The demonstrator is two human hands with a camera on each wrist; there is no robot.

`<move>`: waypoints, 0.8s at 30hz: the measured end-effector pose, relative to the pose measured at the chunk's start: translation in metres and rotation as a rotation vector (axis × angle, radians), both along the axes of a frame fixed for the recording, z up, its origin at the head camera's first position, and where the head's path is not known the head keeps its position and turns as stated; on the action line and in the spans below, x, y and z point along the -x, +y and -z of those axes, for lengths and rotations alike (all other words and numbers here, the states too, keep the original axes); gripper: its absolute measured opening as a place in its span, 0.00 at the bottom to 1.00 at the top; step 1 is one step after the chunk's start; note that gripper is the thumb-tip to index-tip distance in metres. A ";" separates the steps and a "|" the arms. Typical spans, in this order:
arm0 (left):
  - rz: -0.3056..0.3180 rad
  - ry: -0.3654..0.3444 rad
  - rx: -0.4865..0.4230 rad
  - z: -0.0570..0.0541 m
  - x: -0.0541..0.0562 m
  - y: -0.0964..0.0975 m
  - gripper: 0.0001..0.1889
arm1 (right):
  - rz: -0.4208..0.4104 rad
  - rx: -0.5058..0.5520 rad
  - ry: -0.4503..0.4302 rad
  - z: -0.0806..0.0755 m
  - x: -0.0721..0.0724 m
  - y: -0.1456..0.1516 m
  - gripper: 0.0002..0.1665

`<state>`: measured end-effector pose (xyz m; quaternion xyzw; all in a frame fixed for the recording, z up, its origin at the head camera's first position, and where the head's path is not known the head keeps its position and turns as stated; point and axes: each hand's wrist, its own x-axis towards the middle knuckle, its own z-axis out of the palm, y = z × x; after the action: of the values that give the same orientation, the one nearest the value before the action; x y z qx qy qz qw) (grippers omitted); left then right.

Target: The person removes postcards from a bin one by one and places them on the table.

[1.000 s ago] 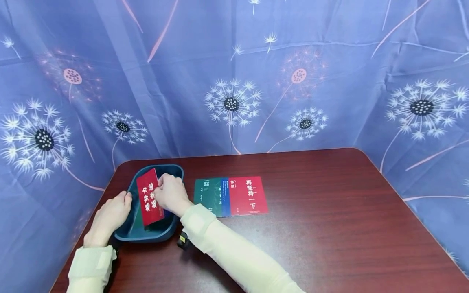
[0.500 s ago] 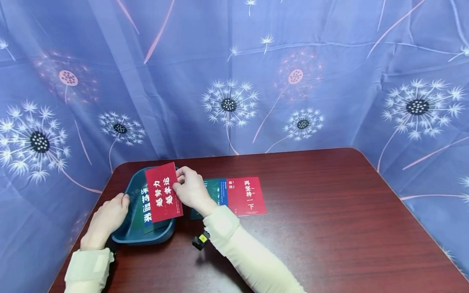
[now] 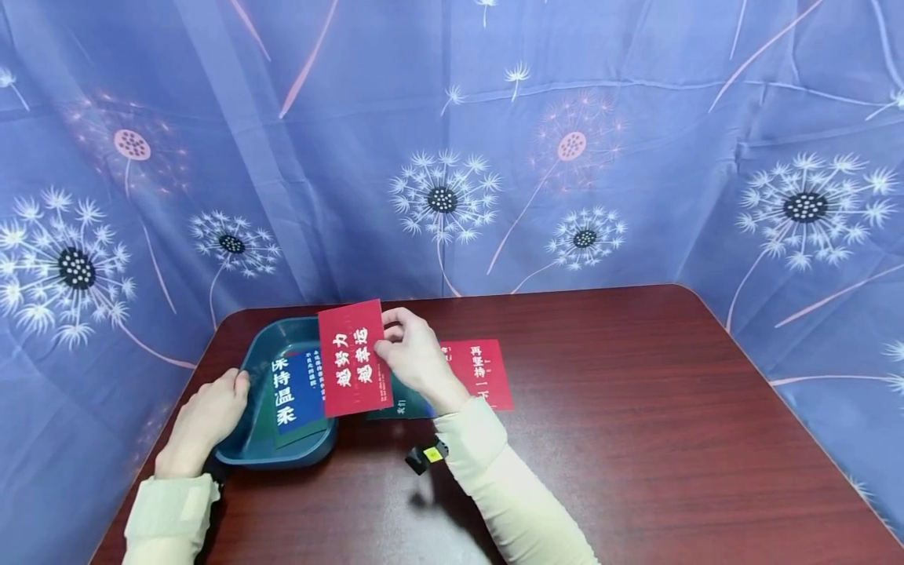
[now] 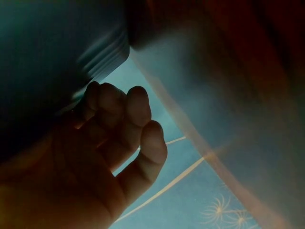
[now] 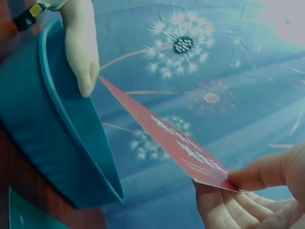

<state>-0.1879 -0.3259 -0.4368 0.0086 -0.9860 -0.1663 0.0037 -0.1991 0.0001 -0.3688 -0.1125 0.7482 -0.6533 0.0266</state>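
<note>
My right hand pinches a red card with white lettering by its right edge. The card is raised, overlapping the right rim of a dark teal plastic tray. In the right wrist view, thumb and fingers hold the card by one end. My left hand grips the tray's left rim, with the thumb inside, as the right wrist view shows. Its fingers look dark in the left wrist view. Inside the tray lie a blue card with white lettering and a green card beneath it.
Right of the tray, a red card and a green card lie on the brown wooden table, partly hidden by my right hand. A blue dandelion-patterned curtain hangs behind the table.
The right hand has lifted the red card out of the tray and moved it to the right, uncovering the blue card. The left hand has stayed at the tray's left rim.
</note>
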 end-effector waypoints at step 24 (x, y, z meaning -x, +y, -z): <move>-0.015 -0.074 -0.012 -0.001 0.001 -0.001 0.27 | 0.083 -0.010 -0.101 0.010 0.013 0.089 0.23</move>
<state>-0.1885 -0.3272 -0.4357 0.0220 -0.9844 -0.1719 -0.0317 -0.2124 0.0888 -0.3788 -0.0479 0.7533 -0.6548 0.0378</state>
